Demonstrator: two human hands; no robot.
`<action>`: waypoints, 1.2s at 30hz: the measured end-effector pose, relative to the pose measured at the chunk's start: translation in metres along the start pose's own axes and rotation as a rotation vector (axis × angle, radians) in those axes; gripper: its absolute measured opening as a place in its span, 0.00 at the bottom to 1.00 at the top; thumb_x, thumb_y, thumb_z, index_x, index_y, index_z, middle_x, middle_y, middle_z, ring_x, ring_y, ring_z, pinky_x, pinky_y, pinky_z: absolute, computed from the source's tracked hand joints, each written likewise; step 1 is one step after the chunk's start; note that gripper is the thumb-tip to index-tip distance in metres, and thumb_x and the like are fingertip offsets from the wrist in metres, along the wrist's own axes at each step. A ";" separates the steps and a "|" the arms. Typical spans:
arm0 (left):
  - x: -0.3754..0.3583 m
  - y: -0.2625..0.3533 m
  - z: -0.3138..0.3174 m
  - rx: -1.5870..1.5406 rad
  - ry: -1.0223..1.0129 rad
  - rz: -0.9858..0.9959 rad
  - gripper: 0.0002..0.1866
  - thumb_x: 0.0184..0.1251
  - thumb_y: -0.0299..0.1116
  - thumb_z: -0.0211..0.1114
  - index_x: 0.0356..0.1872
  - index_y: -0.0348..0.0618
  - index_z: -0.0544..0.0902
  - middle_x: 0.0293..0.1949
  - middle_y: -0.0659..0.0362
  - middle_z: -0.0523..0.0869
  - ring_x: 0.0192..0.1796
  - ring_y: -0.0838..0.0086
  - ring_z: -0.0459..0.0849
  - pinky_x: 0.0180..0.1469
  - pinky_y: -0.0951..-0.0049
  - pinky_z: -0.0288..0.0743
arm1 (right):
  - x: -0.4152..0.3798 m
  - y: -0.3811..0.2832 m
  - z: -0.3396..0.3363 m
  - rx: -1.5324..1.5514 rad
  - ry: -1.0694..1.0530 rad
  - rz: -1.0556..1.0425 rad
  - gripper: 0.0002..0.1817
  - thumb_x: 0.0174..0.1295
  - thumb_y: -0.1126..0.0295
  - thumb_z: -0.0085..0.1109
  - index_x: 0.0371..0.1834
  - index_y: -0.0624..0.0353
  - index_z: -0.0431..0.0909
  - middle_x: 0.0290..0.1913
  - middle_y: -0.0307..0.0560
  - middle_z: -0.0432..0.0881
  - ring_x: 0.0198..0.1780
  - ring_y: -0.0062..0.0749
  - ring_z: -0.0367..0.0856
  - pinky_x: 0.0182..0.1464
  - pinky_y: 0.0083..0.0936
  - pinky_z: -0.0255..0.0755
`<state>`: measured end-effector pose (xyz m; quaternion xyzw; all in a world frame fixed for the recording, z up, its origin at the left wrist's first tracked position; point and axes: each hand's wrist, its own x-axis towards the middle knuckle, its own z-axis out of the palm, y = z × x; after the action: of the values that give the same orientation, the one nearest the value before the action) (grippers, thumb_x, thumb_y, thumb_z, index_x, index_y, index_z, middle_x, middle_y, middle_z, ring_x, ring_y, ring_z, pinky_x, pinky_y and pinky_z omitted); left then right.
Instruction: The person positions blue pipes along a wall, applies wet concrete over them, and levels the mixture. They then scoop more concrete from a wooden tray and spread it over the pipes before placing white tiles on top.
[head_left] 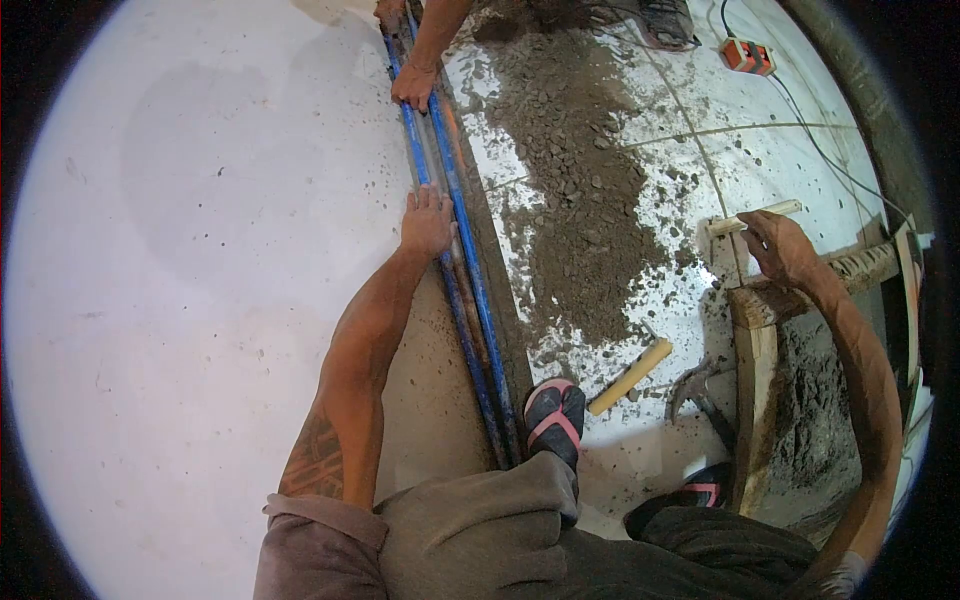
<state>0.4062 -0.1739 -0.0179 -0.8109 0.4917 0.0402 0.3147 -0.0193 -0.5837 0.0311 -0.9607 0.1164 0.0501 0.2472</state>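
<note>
My left hand (428, 225) lies on the blue pipes (468, 235), its fingers stretched forward over them. These long pipes run side by side along a narrow slot at the foot of the pale wall. My right hand (782, 248) reaches out to the right, its bent fingers closed on a short pale wooden stick (785, 209). Below that arm stands a wooden box (757, 400) with grey mix in it. Farther up the pipes, another person's hand (415, 85) grips them.
Loose grey rubble (585, 200) covers the white tiled floor. A yellowish rod (630, 377) lies near my sandalled foot (555, 415), with a hammer (700, 392) beside the box. An orange power box (747, 57) with a cable sits at the upper right. The pale wall (200, 300) fills the left.
</note>
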 end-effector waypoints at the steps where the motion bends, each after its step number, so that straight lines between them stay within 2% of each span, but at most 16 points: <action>1: 0.000 0.000 0.001 -0.003 0.005 0.000 0.32 0.70 0.49 0.55 0.69 0.39 0.66 0.72 0.39 0.61 0.75 0.48 0.58 0.74 0.45 0.50 | 0.000 -0.010 -0.009 0.016 -0.025 0.055 0.17 0.64 0.75 0.56 0.55 0.69 0.76 0.46 0.62 0.83 0.43 0.52 0.84 0.46 0.38 0.79; 2: 0.000 0.000 0.001 -0.004 -0.001 -0.002 0.32 0.70 0.49 0.55 0.69 0.39 0.66 0.72 0.39 0.61 0.75 0.48 0.58 0.74 0.45 0.50 | 0.000 -0.015 -0.013 0.033 -0.050 0.110 0.17 0.64 0.75 0.56 0.55 0.68 0.76 0.46 0.62 0.83 0.43 0.52 0.84 0.46 0.38 0.79; 5: 0.001 0.000 0.001 0.002 -0.005 -0.003 0.33 0.71 0.50 0.54 0.69 0.38 0.66 0.73 0.39 0.61 0.75 0.48 0.58 0.74 0.46 0.50 | -0.001 -0.001 -0.012 0.011 -0.032 0.014 0.16 0.63 0.75 0.56 0.54 0.67 0.77 0.45 0.61 0.83 0.41 0.51 0.84 0.45 0.38 0.79; 8: 0.001 -0.001 0.004 0.020 -0.004 0.003 0.33 0.71 0.50 0.54 0.70 0.38 0.65 0.73 0.39 0.61 0.75 0.48 0.58 0.74 0.46 0.51 | -0.001 0.018 0.006 -0.049 0.069 0.029 0.16 0.63 0.75 0.56 0.55 0.67 0.77 0.44 0.61 0.84 0.40 0.50 0.84 0.44 0.37 0.78; 10: 0.002 -0.001 0.003 0.021 -0.021 0.001 0.33 0.71 0.50 0.53 0.70 0.38 0.65 0.73 0.39 0.60 0.76 0.48 0.58 0.74 0.47 0.51 | -0.001 0.017 -0.001 -0.029 0.041 0.049 0.16 0.64 0.75 0.55 0.55 0.68 0.77 0.45 0.62 0.84 0.41 0.51 0.84 0.45 0.38 0.79; 13: 0.002 -0.001 0.006 -0.040 0.034 -0.005 0.33 0.67 0.49 0.59 0.67 0.37 0.68 0.72 0.39 0.62 0.75 0.48 0.58 0.74 0.45 0.49 | -0.002 0.021 -0.001 -0.019 0.036 0.067 0.16 0.65 0.74 0.56 0.55 0.68 0.77 0.46 0.63 0.84 0.42 0.51 0.85 0.46 0.38 0.79; 20: 0.003 0.000 0.001 0.020 -0.031 -0.002 0.34 0.70 0.51 0.55 0.69 0.37 0.65 0.73 0.39 0.61 0.76 0.48 0.57 0.74 0.46 0.51 | -0.004 0.030 0.003 -0.003 0.038 0.076 0.16 0.67 0.73 0.54 0.54 0.68 0.77 0.47 0.63 0.84 0.44 0.52 0.85 0.48 0.38 0.79; 23: 0.003 0.000 0.003 0.015 -0.017 -0.001 0.35 0.70 0.51 0.55 0.70 0.37 0.65 0.72 0.39 0.61 0.76 0.48 0.58 0.74 0.45 0.51 | -0.005 0.035 0.006 -0.083 0.077 0.000 0.16 0.67 0.71 0.53 0.54 0.67 0.78 0.48 0.63 0.83 0.46 0.53 0.84 0.50 0.39 0.78; 26: 0.002 0.000 0.004 0.015 -0.013 0.001 0.35 0.70 0.51 0.56 0.70 0.37 0.65 0.72 0.39 0.62 0.75 0.48 0.58 0.73 0.44 0.51 | -0.004 0.032 0.002 -0.037 0.022 0.070 0.16 0.67 0.70 0.53 0.54 0.67 0.78 0.49 0.62 0.83 0.48 0.54 0.83 0.52 0.40 0.78; 32: 0.002 0.001 0.002 0.023 -0.014 0.003 0.35 0.69 0.51 0.56 0.69 0.36 0.66 0.72 0.39 0.62 0.75 0.48 0.59 0.73 0.45 0.52 | -0.006 0.036 0.005 -0.035 0.060 0.050 0.16 0.66 0.72 0.54 0.55 0.67 0.77 0.48 0.62 0.84 0.46 0.53 0.84 0.49 0.39 0.79; 36: 0.003 0.001 0.004 0.024 -0.010 0.004 0.35 0.69 0.51 0.57 0.69 0.36 0.65 0.72 0.39 0.62 0.74 0.48 0.59 0.73 0.45 0.52 | -0.006 0.029 -0.002 0.011 0.017 0.108 0.16 0.65 0.74 0.55 0.55 0.67 0.77 0.47 0.62 0.84 0.44 0.52 0.85 0.48 0.39 0.79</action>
<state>0.4080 -0.1745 -0.0222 -0.8058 0.4923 0.0389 0.3269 -0.0325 -0.6081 0.0204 -0.9520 0.1704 0.0548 0.2482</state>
